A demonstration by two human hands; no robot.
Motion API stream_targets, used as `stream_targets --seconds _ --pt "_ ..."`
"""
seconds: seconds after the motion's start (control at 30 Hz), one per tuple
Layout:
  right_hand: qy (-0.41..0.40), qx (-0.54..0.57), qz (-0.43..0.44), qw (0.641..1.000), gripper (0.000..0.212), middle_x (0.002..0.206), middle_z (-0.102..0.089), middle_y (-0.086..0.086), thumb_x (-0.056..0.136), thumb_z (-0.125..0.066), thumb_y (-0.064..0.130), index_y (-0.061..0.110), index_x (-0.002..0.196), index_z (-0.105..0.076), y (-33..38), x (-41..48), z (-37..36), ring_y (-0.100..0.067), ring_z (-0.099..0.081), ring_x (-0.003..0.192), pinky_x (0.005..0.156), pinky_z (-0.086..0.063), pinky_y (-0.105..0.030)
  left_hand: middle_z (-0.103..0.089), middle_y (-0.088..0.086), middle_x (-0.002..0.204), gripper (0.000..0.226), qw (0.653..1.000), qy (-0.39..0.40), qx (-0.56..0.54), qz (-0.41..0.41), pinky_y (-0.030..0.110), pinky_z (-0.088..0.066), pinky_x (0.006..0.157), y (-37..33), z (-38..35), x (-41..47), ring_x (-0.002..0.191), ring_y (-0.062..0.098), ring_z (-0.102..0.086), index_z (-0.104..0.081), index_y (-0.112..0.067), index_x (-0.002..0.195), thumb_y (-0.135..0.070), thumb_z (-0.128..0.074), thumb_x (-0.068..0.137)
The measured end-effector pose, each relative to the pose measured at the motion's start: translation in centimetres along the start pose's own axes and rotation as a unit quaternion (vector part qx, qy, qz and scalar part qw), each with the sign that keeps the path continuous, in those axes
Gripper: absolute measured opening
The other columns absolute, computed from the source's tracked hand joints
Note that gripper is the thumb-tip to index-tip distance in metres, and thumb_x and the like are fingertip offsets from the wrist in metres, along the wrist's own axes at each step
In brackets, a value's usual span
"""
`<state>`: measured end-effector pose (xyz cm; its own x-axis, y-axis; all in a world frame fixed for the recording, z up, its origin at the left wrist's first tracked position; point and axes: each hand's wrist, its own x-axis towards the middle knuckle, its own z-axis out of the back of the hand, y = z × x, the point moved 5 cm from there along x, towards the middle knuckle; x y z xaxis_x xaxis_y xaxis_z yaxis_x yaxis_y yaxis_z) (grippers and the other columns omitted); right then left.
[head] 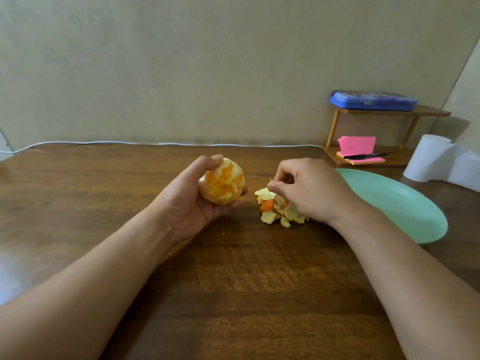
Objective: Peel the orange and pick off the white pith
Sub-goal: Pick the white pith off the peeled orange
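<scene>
Peeled orange (222, 181): gripped in left hand (192, 201), held above the tabletop (233, 281), some white pith showing. Right hand (309, 188): fingertips pinching a peel scrap (271, 181) just over the peel pile (279, 210). Green plate (405, 203): right of the pile.

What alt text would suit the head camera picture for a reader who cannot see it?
A person's left hand holds a peeled orange at a wooden table, while the right hand pinches a small scrap over a pile of peel pieces. A green plate lies to the right.
</scene>
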<state>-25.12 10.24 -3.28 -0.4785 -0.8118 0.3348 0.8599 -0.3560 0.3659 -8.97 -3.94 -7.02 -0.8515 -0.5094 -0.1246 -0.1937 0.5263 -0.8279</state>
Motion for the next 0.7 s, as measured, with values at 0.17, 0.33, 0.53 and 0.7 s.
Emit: stream_targets --seconds 0.17,0.33,0.53,0.7 --pt "0.020 -0.004 0.004 1.000 0.015 0.106 -0.069 0.018 0.104 -0.066 0.026 0.037 0.109 -0.074 0.01 0.00 -0.01 -0.004 -0.064 0.100 0.083 -0.059 -0.032 -0.064 0.029 0.137 0.078 0.999 0.001 -0.027 0.025 0.043 -0.065 0.066 0.57 0.05 0.35 0.111 0.048 -0.074 -0.051 -0.009 0.150 -0.032 -0.080 0.081" --pt "0.026 -0.023 0.013 0.999 0.011 0.109 -0.065 0.017 0.104 -0.068 0.029 0.036 0.109 -0.074 0.27 -0.04 0.03 -0.005 -0.061 0.102 0.084 -0.056 -0.030 -0.060 0.031 0.146 0.079 0.999 0.011 -0.017 0.039 0.043 -0.066 0.068 0.89 -0.16 0.28 0.112 0.047 -0.074 -0.052 -0.007 0.149 -0.035 -0.081 0.081" --pt "0.034 -0.029 -0.006 0.999 0.019 0.094 -0.067 0.013 0.105 -0.064 0.045 0.032 0.092 -0.072 0.00 0.10 0.40 -0.007 -0.063 0.088 0.070 -0.051 -0.030 -0.059 0.030 0.147 0.080 0.999 0.005 -0.011 0.035 0.044 -0.065 0.069 0.79 0.06 0.48 0.113 0.046 -0.074 -0.052 -0.009 0.150 -0.035 -0.082 0.080" --pt "0.065 -0.053 -0.008 0.996 0.019 0.117 -0.062 0.015 0.102 -0.066 0.019 0.036 0.106 -0.072 -0.20 -0.08 0.30 -0.009 -0.060 0.109 0.092 -0.059 -0.036 -0.062 0.028 0.144 0.077 0.999 0.003 -0.003 0.043 0.044 -0.066 0.071 0.81 -0.08 0.28 0.112 0.044 -0.075 -0.054 -0.009 0.147 -0.034 -0.081 0.079"
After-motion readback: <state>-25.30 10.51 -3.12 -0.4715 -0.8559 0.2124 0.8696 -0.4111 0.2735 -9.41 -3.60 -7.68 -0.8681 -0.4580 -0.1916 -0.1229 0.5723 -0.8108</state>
